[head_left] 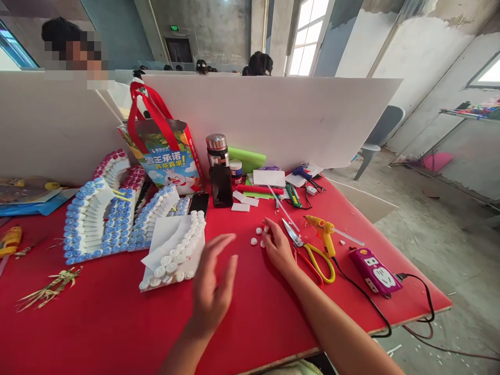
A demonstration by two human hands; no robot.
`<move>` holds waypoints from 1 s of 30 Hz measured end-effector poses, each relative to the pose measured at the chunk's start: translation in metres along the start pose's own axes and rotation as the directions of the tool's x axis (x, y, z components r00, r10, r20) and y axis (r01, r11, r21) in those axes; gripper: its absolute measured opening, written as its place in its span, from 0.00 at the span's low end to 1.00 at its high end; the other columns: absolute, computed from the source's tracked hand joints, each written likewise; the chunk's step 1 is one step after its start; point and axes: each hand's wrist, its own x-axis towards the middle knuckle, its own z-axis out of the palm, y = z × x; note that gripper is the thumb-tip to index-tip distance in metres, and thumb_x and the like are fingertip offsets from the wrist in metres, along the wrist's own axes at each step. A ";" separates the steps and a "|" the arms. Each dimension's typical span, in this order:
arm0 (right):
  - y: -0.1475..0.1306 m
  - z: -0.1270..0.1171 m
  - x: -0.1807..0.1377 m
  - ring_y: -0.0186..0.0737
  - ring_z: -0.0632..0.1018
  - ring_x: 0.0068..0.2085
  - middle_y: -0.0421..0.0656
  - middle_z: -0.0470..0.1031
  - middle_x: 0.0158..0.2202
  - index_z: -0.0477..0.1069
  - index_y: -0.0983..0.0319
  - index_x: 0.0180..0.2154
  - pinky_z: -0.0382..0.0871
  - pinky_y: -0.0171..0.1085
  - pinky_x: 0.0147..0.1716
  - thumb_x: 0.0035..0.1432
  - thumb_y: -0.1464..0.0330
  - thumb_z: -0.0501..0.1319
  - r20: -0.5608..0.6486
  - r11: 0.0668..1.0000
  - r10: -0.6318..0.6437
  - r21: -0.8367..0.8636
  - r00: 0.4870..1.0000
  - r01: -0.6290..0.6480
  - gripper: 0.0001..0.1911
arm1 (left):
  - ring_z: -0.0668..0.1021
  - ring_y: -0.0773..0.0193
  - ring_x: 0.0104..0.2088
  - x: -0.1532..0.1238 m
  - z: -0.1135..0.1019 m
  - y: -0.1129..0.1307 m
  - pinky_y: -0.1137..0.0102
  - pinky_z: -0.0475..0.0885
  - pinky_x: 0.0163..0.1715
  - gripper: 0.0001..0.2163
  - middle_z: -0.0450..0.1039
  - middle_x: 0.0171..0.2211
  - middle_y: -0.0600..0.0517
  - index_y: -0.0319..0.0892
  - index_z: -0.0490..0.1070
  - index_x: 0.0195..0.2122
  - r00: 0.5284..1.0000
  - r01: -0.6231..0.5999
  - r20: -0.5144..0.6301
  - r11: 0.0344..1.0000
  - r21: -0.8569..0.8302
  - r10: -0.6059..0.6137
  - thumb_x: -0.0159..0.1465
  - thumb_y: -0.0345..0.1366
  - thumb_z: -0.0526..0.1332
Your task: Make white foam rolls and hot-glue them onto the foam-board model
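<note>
My left hand (pixel 214 284) hovers over the red table, thumb and fingers apart and holding nothing. Just left of it stands a white paper piece edged with white paper rolls (pixel 172 265). My right hand (pixel 276 245) reaches low over several small white rolls (pixel 253 241), its fingertips at the nearest ones. Its fingers are slightly curved and apart, with no firm grip visible. Scissors with yellow handles (pixel 318 263) lie open right of that hand, beside a red-handled tool (pixel 312 268). A yellow glue gun (pixel 323 232) rests just beyond them.
Blue-and-white rolled-paper pieces (pixel 103 224) stand at left, before a gift bag (pixel 166 156). A thermos (pixel 217 148), black phone-like object (pixel 221 186) and green cutter (pixel 292 195) sit farther back. A purple power strip (pixel 375 272) and cords occupy the right edge. A white board (pixel 273 120) closes the back.
</note>
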 end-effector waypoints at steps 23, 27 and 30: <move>-0.004 0.004 -0.007 0.58 0.58 0.68 0.45 0.68 0.63 0.72 0.55 0.57 0.57 0.58 0.62 0.68 0.66 0.54 0.333 0.798 -0.236 -0.470 0.913 0.378 0.19 | 0.81 0.59 0.27 0.028 -0.153 -0.120 0.73 0.73 0.23 0.19 0.80 0.28 0.51 0.40 0.75 0.39 0.589 0.743 -0.182 0.616 -0.262 -0.788 0.43 0.29 0.67; 0.002 0.003 -0.006 0.53 0.63 0.65 0.47 0.72 0.59 0.74 0.59 0.55 0.58 0.53 0.62 0.68 0.71 0.51 0.308 0.798 -0.235 -0.481 0.922 0.364 0.19 | 0.81 0.60 0.25 0.025 -0.149 -0.111 0.71 0.75 0.23 0.20 0.81 0.29 0.50 0.40 0.75 0.40 0.545 0.760 -0.114 0.547 -0.352 -0.830 0.43 0.29 0.70; 0.006 0.000 -0.006 0.53 0.64 0.65 0.47 0.72 0.59 0.74 0.60 0.55 0.59 0.52 0.62 0.67 0.73 0.51 0.275 0.795 -0.206 -0.513 0.939 0.325 0.20 | 0.81 0.59 0.25 0.020 -0.139 -0.101 0.70 0.75 0.23 0.21 0.81 0.31 0.49 0.40 0.75 0.40 0.522 0.770 -0.073 0.507 -0.387 -0.850 0.43 0.30 0.71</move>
